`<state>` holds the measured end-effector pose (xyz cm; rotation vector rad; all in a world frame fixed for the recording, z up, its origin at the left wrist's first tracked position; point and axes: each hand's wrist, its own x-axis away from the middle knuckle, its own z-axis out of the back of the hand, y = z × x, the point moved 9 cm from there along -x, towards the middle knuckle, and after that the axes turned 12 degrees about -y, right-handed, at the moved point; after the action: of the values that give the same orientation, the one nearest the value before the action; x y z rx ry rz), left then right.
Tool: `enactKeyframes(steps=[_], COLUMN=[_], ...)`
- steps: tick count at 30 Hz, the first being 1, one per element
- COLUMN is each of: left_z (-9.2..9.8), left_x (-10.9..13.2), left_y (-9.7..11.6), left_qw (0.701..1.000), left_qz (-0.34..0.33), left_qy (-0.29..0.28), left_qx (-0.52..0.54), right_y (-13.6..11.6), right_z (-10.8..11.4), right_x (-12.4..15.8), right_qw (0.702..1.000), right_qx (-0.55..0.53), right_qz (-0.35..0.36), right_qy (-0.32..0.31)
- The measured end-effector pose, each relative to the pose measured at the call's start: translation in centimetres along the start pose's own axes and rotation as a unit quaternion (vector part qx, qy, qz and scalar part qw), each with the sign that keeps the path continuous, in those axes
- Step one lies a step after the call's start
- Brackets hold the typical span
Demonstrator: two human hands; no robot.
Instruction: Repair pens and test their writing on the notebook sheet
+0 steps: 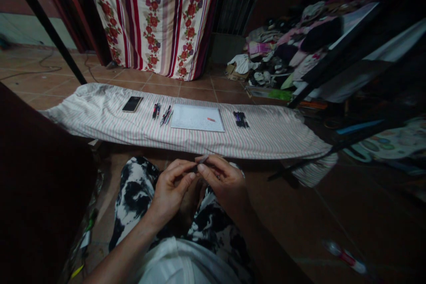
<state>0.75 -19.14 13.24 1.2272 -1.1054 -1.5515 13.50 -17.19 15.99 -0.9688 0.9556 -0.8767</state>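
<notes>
Two hands (169,191) pinch a small slim piece (203,158) near rumpled striped cloth (269,137).

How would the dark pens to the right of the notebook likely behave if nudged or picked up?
The dark pens look slim, so they are probably light. Pushed sideways, one might roll into its neighbours, since they lie close together. The striped cloth beneath looks soft and slightly creased, so it may curb rolling.
</notes>
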Motion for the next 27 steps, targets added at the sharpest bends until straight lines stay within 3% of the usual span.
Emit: enactKeyframes(steps=[18, 23, 27], left_z=[0.1, 0.1, 0.0], left_x=[0.1, 0.0, -0.1], left_y=[-0.7, -0.6, -0.6], left_qw=[0.999, 0.999, 0.999], left_qz=[0.017, 0.02, 0.032], left_qy=[0.007, 0.006, 0.003], left_qx=[0.041, 0.046, 0.04], right_y=[-0.7, 0.0, -1.0], right_z=[-0.4, 0.0, 0.6], right_x=[0.0, 0.1, 0.2], right_qw=[0.995, 0.998, 0.994], right_qx=[0.092, 0.058, 0.099], right_qz=[0.039, 0.006, 0.041], right_qy=[-0.014, -0.004, 0.02])
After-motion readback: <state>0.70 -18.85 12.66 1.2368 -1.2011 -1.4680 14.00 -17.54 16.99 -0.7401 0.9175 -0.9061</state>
